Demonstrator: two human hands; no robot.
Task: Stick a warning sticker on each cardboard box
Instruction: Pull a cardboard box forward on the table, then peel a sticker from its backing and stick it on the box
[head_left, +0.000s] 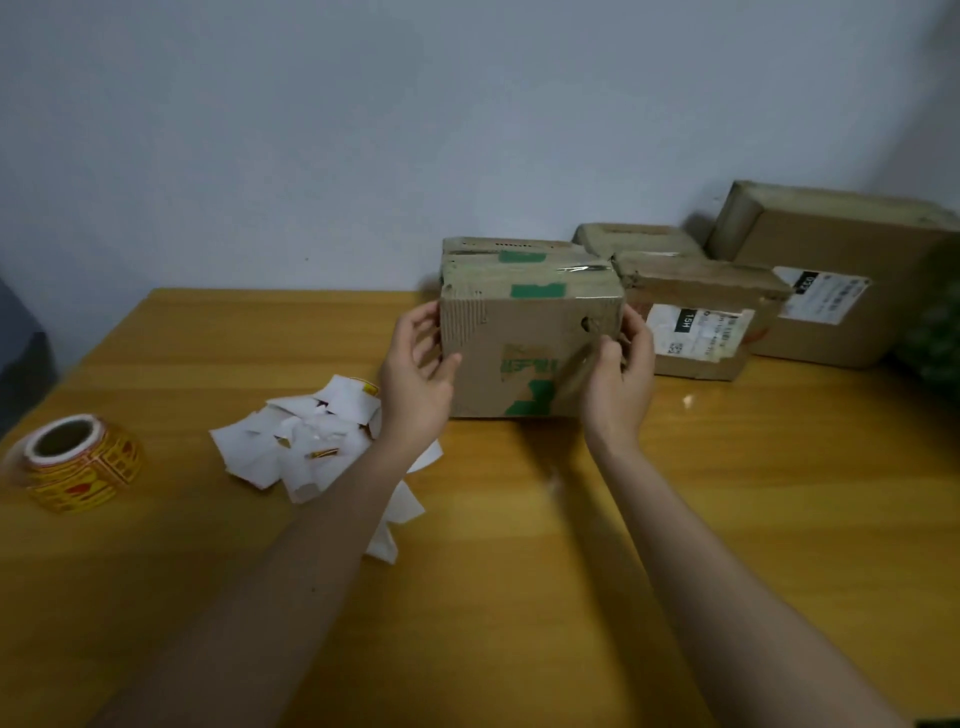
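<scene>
1. Head view: a wooden bench (519, 545) runs up to a pale wall, and both bare forearms reach forward over it from the near edge.
2. The left hand (415, 384) clasps the left side of a cardboard box (524, 338) that stands on the bench in the middle, thumb on the near face, fingers curled around the left edge.
3. The right hand (618, 384) clasps the same box at its lower right corner, so each grip is closed on the box, one on either side.
4. The box carries green tape patches on top and torn green print on its near face.
5. Just right of it sits a second box (701, 322) with a white shipping label; another small box (636, 239) lies behind, against the wall.
6. A larger box (831, 280), also labelled, stands at the far right.
7. A sticker roll (78, 462), yellow and red, rests at the near left, well apart from the boxes.
8. A heap of white backing paper scraps (306, 447) lies between the roll and the left forearm.
</scene>
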